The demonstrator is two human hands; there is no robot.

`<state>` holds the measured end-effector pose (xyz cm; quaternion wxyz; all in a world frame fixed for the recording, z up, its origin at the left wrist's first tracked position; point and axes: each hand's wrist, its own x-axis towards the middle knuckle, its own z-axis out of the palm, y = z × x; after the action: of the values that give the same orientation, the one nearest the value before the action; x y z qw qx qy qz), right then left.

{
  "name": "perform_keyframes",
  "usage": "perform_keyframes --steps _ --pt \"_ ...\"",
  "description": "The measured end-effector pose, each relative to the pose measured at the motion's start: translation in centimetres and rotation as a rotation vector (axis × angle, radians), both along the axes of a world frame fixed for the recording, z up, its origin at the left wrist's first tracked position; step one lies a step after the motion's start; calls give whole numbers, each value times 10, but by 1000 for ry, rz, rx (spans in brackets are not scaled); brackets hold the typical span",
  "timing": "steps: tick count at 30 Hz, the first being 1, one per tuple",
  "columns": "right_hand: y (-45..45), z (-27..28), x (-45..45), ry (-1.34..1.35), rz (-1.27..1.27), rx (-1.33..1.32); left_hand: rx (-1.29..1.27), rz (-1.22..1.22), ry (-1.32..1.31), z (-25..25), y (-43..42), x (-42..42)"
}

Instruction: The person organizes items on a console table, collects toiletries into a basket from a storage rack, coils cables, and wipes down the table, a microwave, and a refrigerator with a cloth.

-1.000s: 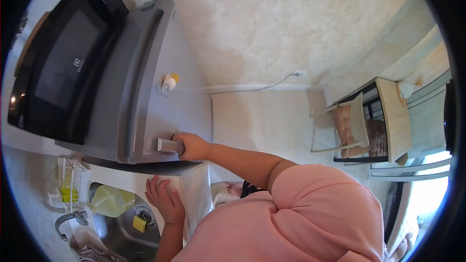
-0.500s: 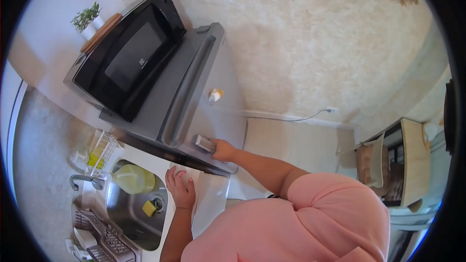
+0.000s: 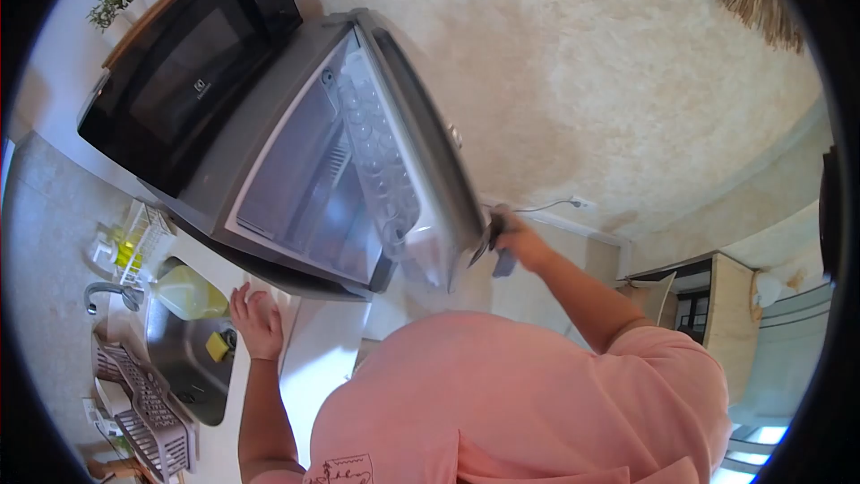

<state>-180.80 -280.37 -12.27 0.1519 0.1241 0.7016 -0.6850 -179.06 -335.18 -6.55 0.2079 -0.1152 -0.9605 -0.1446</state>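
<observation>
The grey refrigerator door (image 3: 430, 125) stands swung open, with an egg-tray-like clear shelf (image 3: 372, 139) along its inner side. My right hand (image 3: 518, 235) is closed around the door's handle (image 3: 504, 262) at the outer edge. Inside the refrigerator (image 3: 309, 170) there are pale walls and a ribbed shelf; little else can be made out. On the white counter (image 3: 202, 255) beside the sink rests my left hand (image 3: 258, 327), its fingers apart, holding nothing.
A black microwave (image 3: 193, 81) sits on top of the refrigerator. The metal sink (image 3: 184, 367) holds a yellowish jug (image 3: 191, 294) and a yellow sponge (image 3: 217, 346). Beside it are a faucet (image 3: 112, 291) and a dish rack (image 3: 148, 412). A wooden cabinet (image 3: 730, 305) stands at the right.
My right hand has pulled the refrigerator door from shut to open, moving right and upward in view. The left hand stays on the counter while the whole view has shifted.
</observation>
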Motion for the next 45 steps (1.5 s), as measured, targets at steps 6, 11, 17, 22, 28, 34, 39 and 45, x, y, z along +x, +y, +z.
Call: perform_keyframes --steps 6,11,17,22,28,34,39,45 --pt "73 69 -7 241 -377 -555 -122 87 21 1 9 2" --pt "99 121 -46 211 -527 -393 -163 96 26 -2 9 2" --pt "134 154 -66 477 -583 -277 -146 89 6 -4 4 -1" --pt "114 223 -59 887 -293 1327 -121 90 -56 -3 4 -2" --pt "86 251 -77 636 -40 1494 -43 -31 -85 26 51 -30" --pt "25 261 -135 462 92 1550 195 -339 -39 53 112 -122" --pt "-32 251 -195 460 101 1611 245 -522 2 91 151 -175" --pt "-74 243 -259 477 68 1610 265 -491 158 125 138 -185"
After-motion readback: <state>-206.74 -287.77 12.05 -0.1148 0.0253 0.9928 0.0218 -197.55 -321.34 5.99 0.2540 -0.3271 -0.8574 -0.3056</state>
